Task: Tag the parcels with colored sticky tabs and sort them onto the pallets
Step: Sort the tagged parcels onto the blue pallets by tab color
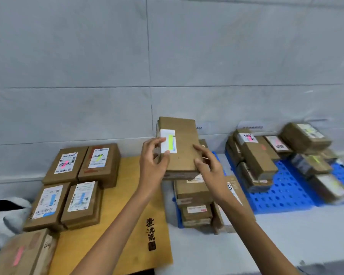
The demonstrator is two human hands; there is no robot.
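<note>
A brown cardboard parcel (182, 147) is held up in the middle of the view, above a stack of parcels (195, 203). Its white label carries a green sticky tab (170, 142). My left hand (152, 161) grips the parcel's left edge, thumb on the label. My right hand (208, 165) holds its right side with fingers curled against it. The blue pallet (282, 191) at the right bears several parcels with pink and green tabs. Parcels with pink, green and blue tabs (75, 181) lie on the yellow board (127, 225) at the left.
A grey panelled wall (167, 66) closes off the back. One more parcel with a pink tab (22, 253) sits at the bottom left. A black-and-white soft object (6, 215) lies at the far left edge. Pale floor (246, 245) shows at the front right.
</note>
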